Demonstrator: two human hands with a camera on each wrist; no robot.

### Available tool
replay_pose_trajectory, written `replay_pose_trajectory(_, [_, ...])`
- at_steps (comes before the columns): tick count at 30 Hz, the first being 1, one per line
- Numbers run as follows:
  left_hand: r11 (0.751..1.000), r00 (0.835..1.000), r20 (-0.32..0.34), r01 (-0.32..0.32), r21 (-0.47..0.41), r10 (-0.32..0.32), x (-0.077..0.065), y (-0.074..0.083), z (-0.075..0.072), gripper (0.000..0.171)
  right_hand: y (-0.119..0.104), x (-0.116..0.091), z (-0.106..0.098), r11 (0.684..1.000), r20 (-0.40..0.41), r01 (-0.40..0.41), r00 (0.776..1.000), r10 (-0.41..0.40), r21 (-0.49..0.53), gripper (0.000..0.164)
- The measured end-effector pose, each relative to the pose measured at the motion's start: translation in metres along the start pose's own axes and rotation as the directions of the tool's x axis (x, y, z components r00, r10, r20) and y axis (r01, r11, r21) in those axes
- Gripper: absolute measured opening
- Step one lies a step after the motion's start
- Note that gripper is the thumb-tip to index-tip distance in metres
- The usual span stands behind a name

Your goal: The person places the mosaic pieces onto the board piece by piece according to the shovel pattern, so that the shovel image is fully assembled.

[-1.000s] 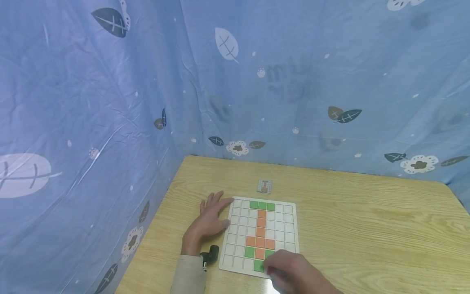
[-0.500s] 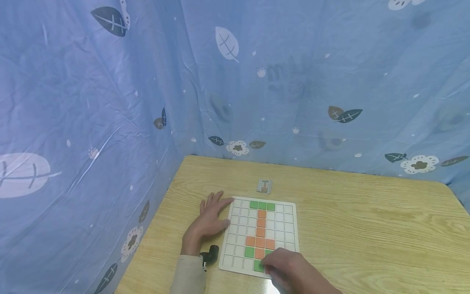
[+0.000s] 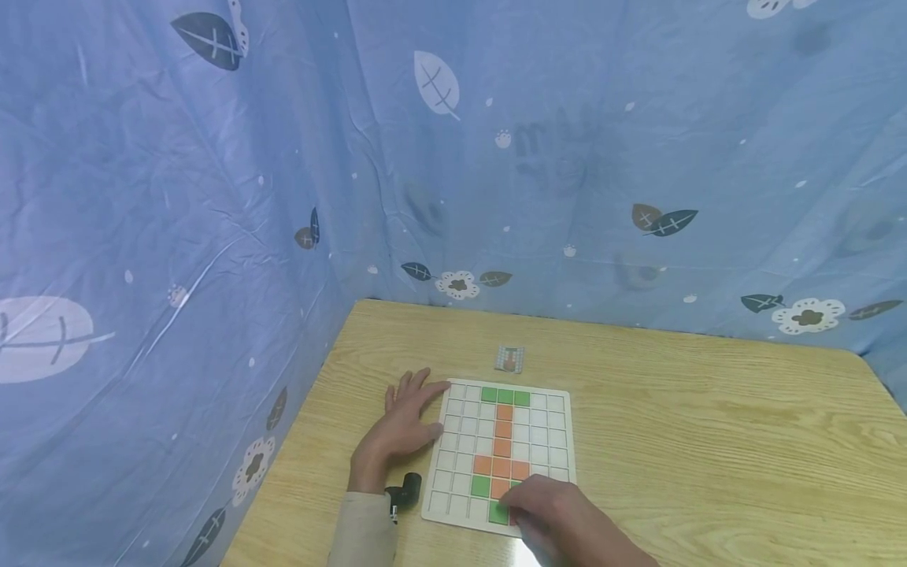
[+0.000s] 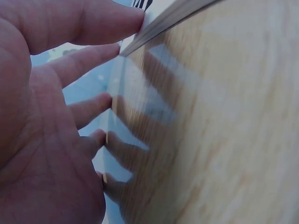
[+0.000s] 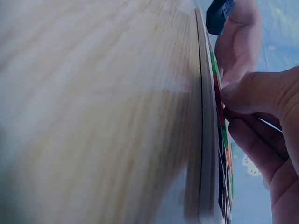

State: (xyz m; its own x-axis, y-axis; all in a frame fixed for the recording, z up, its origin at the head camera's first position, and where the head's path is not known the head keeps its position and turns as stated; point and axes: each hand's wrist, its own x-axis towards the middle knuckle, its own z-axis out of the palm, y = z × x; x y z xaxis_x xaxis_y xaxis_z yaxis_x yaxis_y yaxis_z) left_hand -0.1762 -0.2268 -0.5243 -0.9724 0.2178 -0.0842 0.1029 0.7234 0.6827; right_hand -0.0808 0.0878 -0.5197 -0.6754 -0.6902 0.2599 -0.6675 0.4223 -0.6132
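A white grid board (image 3: 453,461) lies on the table with green tiles (image 3: 505,396) and orange tiles (image 3: 502,429) set in its cells. Over the board's near edge, my right hand (image 3: 560,516) has its fingers curled, with thumb and fingertips at a red tile (image 5: 218,98). This tile sits in the front row beside a green tile (image 3: 498,512), partly hidden by the hand. My left hand (image 3: 397,429) rests at the board's left side, fingers spread. Its thumb and index fingertip touch the board's edge in the left wrist view, where the left hand (image 4: 56,107) looks large.
A small card (image 3: 509,359) printed with a grid pattern lies behind the board. The black wrist camera (image 3: 405,491) sits by the left sleeve (image 3: 364,528). Blue patterned cloth (image 3: 567,157) hangs behind and to the left of the wooden table (image 3: 708,441).
My right hand has shifted slightly left and away from me along the board's near edge, its fingertips now overlapping the front green tile. The left hand stays put.
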Motion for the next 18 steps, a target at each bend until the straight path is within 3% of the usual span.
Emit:
replay_pose_trajectory(2, [1.0, 1.0, -0.002, -0.002, -0.002, 0.002, 0.0, 0.0, 0.0, 0.076, 0.0, 0.001, 0.0, 1.0, -0.011, -0.003, 1.0, 0.003, 0.017, 0.03])
replay_pose_trajectory(12, [1.0, 1.0, -0.003, -0.005, -0.002, 0.005, -0.001, 0.001, 0.0, 0.075, 0.001, -0.002, -0.006, 0.993, -0.066, 0.039, 0.997, -0.032, 0.108, 0.031])
replay_pose_trajectory(18, [1.0, 1.0, -0.003, -0.005, -0.004, 0.005, -0.002, 0.002, -0.001, 0.074, 0.005, -0.007, -0.011, 0.982, -0.166, 0.121, 0.981, -0.096, 0.146, 0.036])
